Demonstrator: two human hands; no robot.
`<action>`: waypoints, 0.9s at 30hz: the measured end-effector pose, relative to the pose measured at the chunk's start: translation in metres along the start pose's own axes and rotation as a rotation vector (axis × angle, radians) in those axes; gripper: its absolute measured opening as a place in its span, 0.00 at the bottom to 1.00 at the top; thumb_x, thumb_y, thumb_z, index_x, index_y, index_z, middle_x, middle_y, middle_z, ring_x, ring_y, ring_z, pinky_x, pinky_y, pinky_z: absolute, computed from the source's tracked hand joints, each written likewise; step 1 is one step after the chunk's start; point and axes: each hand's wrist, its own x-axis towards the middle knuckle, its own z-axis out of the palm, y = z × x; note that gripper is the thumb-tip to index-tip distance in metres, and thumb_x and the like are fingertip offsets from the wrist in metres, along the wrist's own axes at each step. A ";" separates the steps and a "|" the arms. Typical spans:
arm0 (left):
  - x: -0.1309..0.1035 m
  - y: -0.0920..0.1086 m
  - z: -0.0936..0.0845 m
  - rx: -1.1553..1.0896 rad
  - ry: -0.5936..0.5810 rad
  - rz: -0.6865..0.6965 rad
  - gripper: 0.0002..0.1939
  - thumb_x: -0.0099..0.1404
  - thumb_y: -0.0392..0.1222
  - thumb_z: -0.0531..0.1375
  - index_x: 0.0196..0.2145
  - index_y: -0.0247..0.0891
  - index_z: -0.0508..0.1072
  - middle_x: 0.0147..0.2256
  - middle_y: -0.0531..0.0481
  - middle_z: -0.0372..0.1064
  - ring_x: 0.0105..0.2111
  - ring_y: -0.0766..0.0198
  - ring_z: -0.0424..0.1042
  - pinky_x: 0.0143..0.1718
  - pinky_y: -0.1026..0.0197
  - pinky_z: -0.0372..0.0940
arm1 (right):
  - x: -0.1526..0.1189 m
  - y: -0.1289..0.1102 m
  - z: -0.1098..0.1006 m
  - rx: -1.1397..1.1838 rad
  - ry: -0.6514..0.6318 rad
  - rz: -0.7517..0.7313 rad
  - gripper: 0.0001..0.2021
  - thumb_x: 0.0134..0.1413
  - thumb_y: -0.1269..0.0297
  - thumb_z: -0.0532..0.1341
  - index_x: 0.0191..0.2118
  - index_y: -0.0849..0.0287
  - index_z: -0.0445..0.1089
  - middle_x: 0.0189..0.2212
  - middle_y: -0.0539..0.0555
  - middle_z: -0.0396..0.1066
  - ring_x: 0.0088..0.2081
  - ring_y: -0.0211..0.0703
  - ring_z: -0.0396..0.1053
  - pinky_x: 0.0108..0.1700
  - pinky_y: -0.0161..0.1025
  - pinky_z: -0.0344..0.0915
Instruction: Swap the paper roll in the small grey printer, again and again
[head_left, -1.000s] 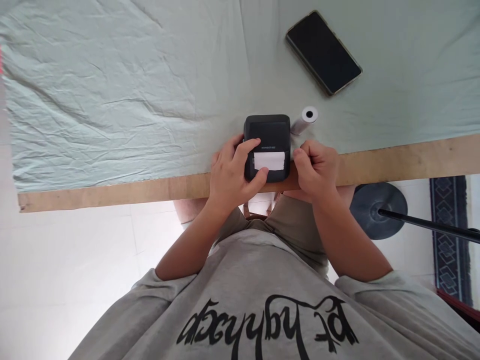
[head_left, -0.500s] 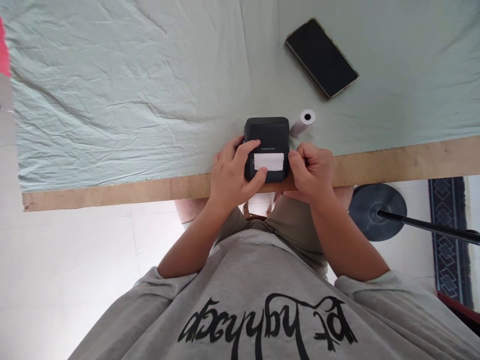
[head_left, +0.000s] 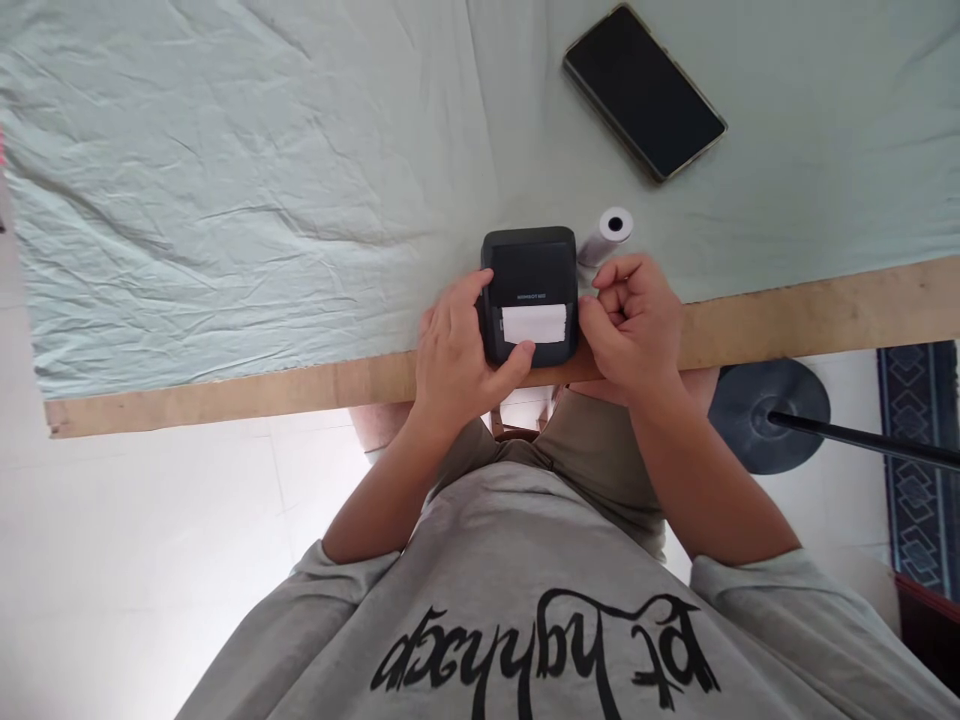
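A small black printer [head_left: 529, 262] lies near the table's front edge, with a strip of white paper [head_left: 534, 324] across its lower half. My left hand [head_left: 463, 350] grips the printer's left side, its thumb on the lower front edge beside the paper. At the printer's right side is my right hand [head_left: 636, 325], fingers curled in and thumb against the printer's edge; whether anything is inside the curl is hidden. Just behind that hand, a white paper roll [head_left: 606, 236] stands tilted, its dark core showing.
A phone [head_left: 645, 92] in a clear-edged case lies farther back on the pale green cloth [head_left: 300, 180]. The wooden table edge [head_left: 225, 393] runs across the front. Below right, a round black base [head_left: 769, 415] with a pole stands on the floor.
My left index finger has drawn back from the printer's top to its left edge. My right hand's fingers have loosened and shifted slightly up and right. The view has moved a little.
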 end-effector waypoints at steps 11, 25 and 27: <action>-0.001 0.000 -0.007 0.156 -0.221 -0.033 0.60 0.57 0.66 0.69 0.72 0.30 0.45 0.69 0.24 0.56 0.68 0.35 0.60 0.65 0.42 0.57 | -0.001 0.003 -0.001 0.045 0.019 0.004 0.05 0.60 0.63 0.63 0.34 0.53 0.66 0.17 0.40 0.50 0.19 0.33 0.48 0.25 0.38 0.49; -0.004 -0.002 -0.003 0.140 -0.153 -0.055 0.59 0.57 0.73 0.66 0.71 0.31 0.51 0.68 0.27 0.60 0.68 0.36 0.62 0.66 0.40 0.59 | -0.002 -0.001 -0.001 0.028 -0.047 -0.004 0.16 0.67 0.52 0.55 0.29 0.54 0.64 0.19 0.45 0.57 0.22 0.35 0.54 0.27 0.39 0.52; -0.005 -0.002 -0.003 0.138 -0.150 -0.055 0.59 0.59 0.76 0.62 0.71 0.30 0.52 0.68 0.30 0.60 0.68 0.36 0.61 0.66 0.39 0.59 | -0.001 0.001 0.001 0.029 -0.082 0.038 0.08 0.67 0.60 0.54 0.34 0.53 0.65 0.20 0.44 0.57 0.23 0.36 0.55 0.29 0.40 0.53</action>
